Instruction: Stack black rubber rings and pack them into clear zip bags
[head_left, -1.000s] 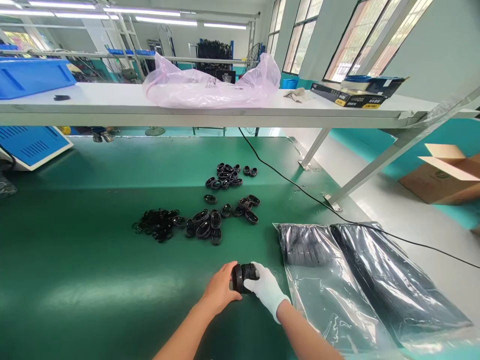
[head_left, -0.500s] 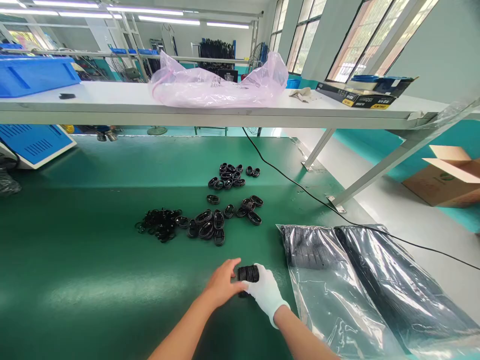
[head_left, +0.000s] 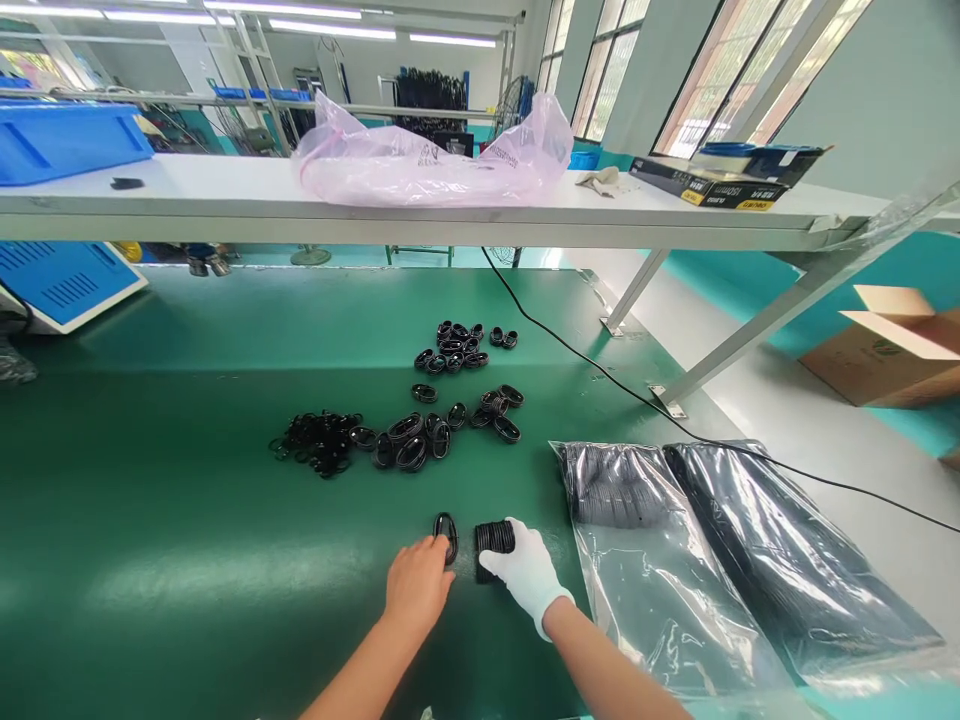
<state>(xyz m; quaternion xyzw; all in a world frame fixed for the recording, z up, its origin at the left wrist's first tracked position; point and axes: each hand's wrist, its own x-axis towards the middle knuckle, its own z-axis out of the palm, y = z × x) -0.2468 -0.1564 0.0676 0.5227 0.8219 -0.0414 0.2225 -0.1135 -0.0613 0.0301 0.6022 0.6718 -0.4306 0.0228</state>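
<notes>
My bare left hand has its fingers closed on a small oval bundle of black rings, just above or on the green tabletop; its far end shows past the fingers. To its right, my right hand, in a white glove, grips a short stack of black rings from the right side, thumb across the near part. A narrow gap lies between the bundle and the stack. Farther off sits a cluster of similar ring bundles, beside a heap of loose black rings.
Clear plastic bags of black rings lie at right. More ring bundles are farther back. A black cable crosses the table. A white shelf spans above, carrying a pink plastic bag and a blue bin.
My left hand has moved from beside the stack slightly left and now holds an oval ring bundle. The cluster's near edge looks different. My right hand stays at the stack.
</notes>
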